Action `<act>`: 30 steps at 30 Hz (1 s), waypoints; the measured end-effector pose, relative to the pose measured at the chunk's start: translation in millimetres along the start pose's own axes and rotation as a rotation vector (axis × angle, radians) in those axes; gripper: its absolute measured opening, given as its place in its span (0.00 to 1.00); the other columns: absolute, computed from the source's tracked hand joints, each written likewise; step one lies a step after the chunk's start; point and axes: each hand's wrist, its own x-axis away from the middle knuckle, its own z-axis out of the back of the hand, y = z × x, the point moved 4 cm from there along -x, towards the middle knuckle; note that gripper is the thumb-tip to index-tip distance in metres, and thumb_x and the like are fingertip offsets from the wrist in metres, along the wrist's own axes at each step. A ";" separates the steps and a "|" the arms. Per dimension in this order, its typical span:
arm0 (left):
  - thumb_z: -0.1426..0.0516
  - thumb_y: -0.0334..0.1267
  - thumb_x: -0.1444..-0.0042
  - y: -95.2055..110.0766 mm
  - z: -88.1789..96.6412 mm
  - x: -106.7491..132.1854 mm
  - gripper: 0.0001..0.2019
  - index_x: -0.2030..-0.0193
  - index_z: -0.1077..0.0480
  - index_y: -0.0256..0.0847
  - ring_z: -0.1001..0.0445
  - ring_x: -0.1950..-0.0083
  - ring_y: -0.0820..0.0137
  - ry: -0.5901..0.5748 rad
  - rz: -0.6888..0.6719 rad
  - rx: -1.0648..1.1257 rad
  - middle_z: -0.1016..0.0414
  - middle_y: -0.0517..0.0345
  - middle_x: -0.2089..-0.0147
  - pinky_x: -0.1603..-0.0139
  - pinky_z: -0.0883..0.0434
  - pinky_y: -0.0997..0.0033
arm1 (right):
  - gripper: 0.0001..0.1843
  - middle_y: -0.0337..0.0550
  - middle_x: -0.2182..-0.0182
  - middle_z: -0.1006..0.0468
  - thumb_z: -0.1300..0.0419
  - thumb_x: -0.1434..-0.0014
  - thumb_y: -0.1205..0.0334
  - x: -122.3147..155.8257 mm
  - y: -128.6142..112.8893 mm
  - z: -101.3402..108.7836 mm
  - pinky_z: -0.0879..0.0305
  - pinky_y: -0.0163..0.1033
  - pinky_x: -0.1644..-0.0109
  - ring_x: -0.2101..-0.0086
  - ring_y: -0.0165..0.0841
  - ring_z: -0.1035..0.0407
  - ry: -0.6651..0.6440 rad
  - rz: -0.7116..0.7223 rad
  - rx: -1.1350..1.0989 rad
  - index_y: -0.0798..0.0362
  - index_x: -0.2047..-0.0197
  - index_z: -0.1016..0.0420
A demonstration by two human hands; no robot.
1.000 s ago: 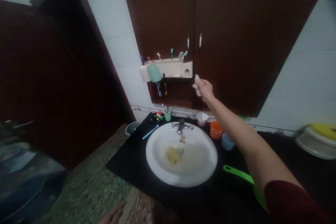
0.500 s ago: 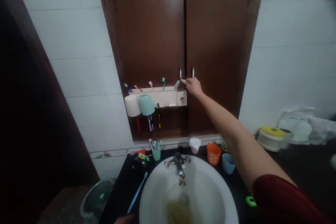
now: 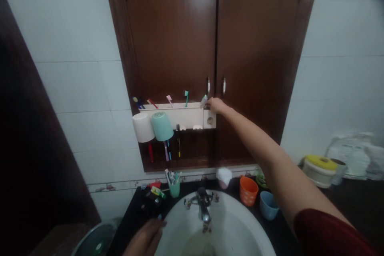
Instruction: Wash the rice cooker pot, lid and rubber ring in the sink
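My right hand (image 3: 216,105) reaches to the right end of a white toothbrush holder (image 3: 189,117) mounted on the brown cabinet. Its fingers are pinched together at the rim, and what is between them is hidden. Right beside the fingertips, a pale tube (image 3: 204,100) leans in the holder. Low in view, my left hand (image 3: 147,237) is over the dark counter at the basin's left edge. It covers most of a light-blue toothbrush (image 3: 159,217), leaving only a small bit of it visible; whether the fingers grip it is unclear.
A white cup (image 3: 143,127) and a mint cup (image 3: 162,126) hang upside down below the holder. Around the basin (image 3: 240,216) and faucet (image 3: 204,206) stand a green cup of toothbrushes (image 3: 174,189), an orange cup (image 3: 249,191) and a blue cup (image 3: 268,206).
My right hand has lowered from above the holder to its right end; the small pale piece in its fingers no longer shows. My left hand has come further in, over the light-blue toothbrush.
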 end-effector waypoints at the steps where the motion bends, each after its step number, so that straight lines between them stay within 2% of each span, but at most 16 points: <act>1: 0.48 0.50 0.44 25.0 8.7 -20.7 0.18 0.54 0.22 0.49 0.27 0.46 0.60 0.019 -0.112 -0.081 0.22 0.53 0.50 0.41 0.31 0.64 | 0.23 0.46 0.55 0.21 0.45 0.46 0.73 -1.7 0.0 -1.5 0.37 0.36 0.53 0.56 0.38 0.29 -0.041 0.019 -0.019 0.51 0.49 0.22; 2: 0.50 0.47 0.42 53.4 17.5 -42.5 0.19 0.51 0.24 0.47 0.27 0.45 0.61 0.049 -0.238 -0.170 0.24 0.51 0.48 0.40 0.32 0.63 | 0.24 0.45 0.54 0.21 0.45 0.48 0.74 -2.6 -0.1 -2.6 0.37 0.36 0.52 0.55 0.38 0.29 -0.075 0.046 -0.037 0.51 0.49 0.22; 4: 0.54 0.39 0.39 114.7 35.2 -87.9 0.20 0.45 0.28 0.42 0.30 0.42 0.62 0.193 -0.487 -0.325 0.27 0.48 0.43 0.38 0.35 0.60 | 0.25 0.46 0.51 0.22 0.46 0.50 0.76 -2.0 -0.1 -3.3 0.38 0.36 0.50 0.53 0.38 0.30 -0.106 0.104 -0.071 0.52 0.50 0.21; 6: 0.55 0.35 0.38 171.8 46.3 -134.2 0.21 0.40 0.33 0.38 0.35 0.38 0.63 0.318 -0.669 -0.469 0.32 0.45 0.39 0.37 0.36 0.57 | 0.25 0.46 0.50 0.23 0.47 0.50 0.77 0.3 0.0 -2.7 0.39 0.38 0.48 0.51 0.38 0.31 -0.088 0.147 -0.106 0.53 0.51 0.21; 8: 0.55 0.32 0.38 217.3 51.6 -178.1 0.22 0.39 0.37 0.35 0.37 0.37 0.61 0.417 -0.742 -0.605 0.35 0.42 0.37 0.37 0.37 0.56 | 0.25 0.47 0.51 0.23 0.48 0.49 0.77 3.1 -0.2 -2.0 0.40 0.38 0.46 0.51 0.38 0.32 -0.053 0.165 -0.138 0.55 0.51 0.21; 11: 0.55 0.29 0.39 259.4 54.0 -227.8 0.23 0.37 0.40 0.29 0.39 0.36 0.56 0.507 -0.687 -0.722 0.41 0.36 0.34 0.39 0.37 0.53 | 0.24 0.48 0.52 0.23 0.48 0.49 0.78 6.9 -1.6 -1.4 0.40 0.38 0.46 0.51 0.38 0.32 -0.015 0.172 -0.145 0.57 0.52 0.20; 13: 0.55 0.29 0.39 272.9 54.4 -245.2 0.23 0.37 0.42 0.26 0.39 0.38 0.54 0.536 -0.625 -0.759 0.41 0.33 0.34 0.42 0.36 0.54 | 0.25 0.48 0.52 0.23 0.48 0.51 0.79 9.3 -1.8 0.6 0.40 0.38 0.46 0.51 0.37 0.31 0.000 0.177 -0.142 0.57 0.53 0.20; 16: 0.55 0.29 0.39 279.6 56.6 -253.7 0.21 0.39 0.41 0.25 0.36 0.43 0.54 0.556 -0.583 -0.818 0.37 0.33 0.38 0.47 0.33 0.56 | 0.25 0.46 0.53 0.22 0.49 0.52 0.79 12.4 0.9 7.0 0.38 0.37 0.47 0.53 0.36 0.31 0.001 0.198 -0.186 0.56 0.55 0.19; 21: 0.57 0.27 0.38 277.4 64.4 -259.7 0.16 0.49 0.34 0.29 0.35 0.49 0.61 0.530 -0.688 -0.843 0.29 0.40 0.51 0.47 0.35 0.61 | 0.23 0.45 0.56 0.21 0.48 0.52 0.79 8.4 1.1 12.6 0.37 0.37 0.50 0.55 0.36 0.30 -0.026 0.193 -0.240 0.55 0.58 0.18; 26: 0.57 0.24 0.40 271.7 67.4 -263.5 0.19 0.43 0.38 0.28 0.37 0.46 0.61 0.497 -0.754 -0.801 0.32 0.40 0.46 0.43 0.36 0.61 | 0.25 0.47 0.52 0.23 0.47 0.53 0.80 10.7 -11.3 9.1 0.38 0.38 0.51 0.53 0.39 0.31 -0.007 0.195 -0.108 0.57 0.55 0.19; 30: 0.56 0.23 0.41 270.7 67.9 -260.9 0.21 0.42 0.39 0.30 0.38 0.45 0.62 0.473 -0.727 -0.790 0.34 0.43 0.43 0.41 0.36 0.63 | 0.22 0.44 0.56 0.21 0.47 0.50 0.77 21.9 -7.8 17.3 0.37 0.35 0.52 0.57 0.34 0.30 -0.025 0.228 -0.122 0.53 0.58 0.18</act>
